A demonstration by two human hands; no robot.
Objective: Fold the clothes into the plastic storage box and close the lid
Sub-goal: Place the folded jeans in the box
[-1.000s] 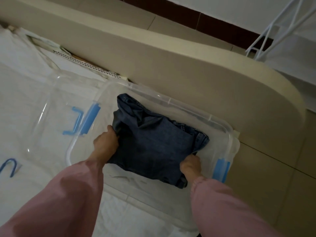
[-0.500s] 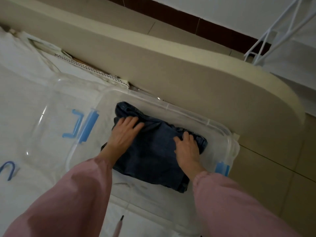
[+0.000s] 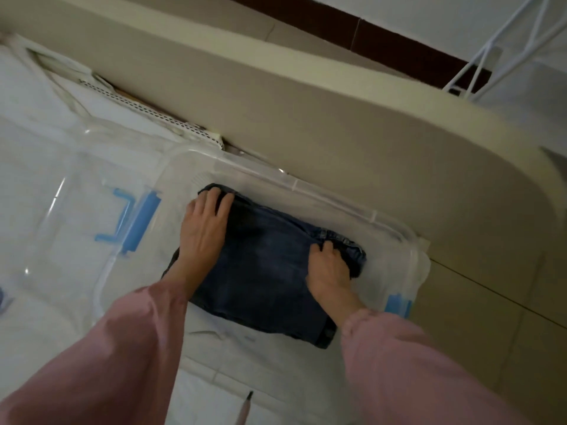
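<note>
Hands press down on a folded pair of dark blue jeans (image 3: 270, 271). The left hand (image 3: 205, 228) lies flat with straight fingers on the far left corner of the bundle, holding nothing. The right hand (image 3: 329, 271) rests on the right side, its fingers bent over the bunched waistband edge; from where I stand I cannot tell whether they pinch the cloth or only push on it. Both arms come in from below in loose pink sleeves (image 3: 116, 363). The jeans sit inside the clear plastic storage box (image 3: 337, 207), toward its far side and right end, with bare floor of the box showing in front of them. A blue latch (image 3: 142, 222) marks the box's left end and another blue latch (image 3: 397, 305) its right end. The transparent lid (image 3: 55, 210) lies off the box, just beside it to the left, on a white sheet (image 3: 30, 317). A beige padded bed board (image 3: 306, 133) runs along the far side of the box, touching its rim. A white wire rack (image 3: 506, 41) stands beyond it at the upper right.
</note>
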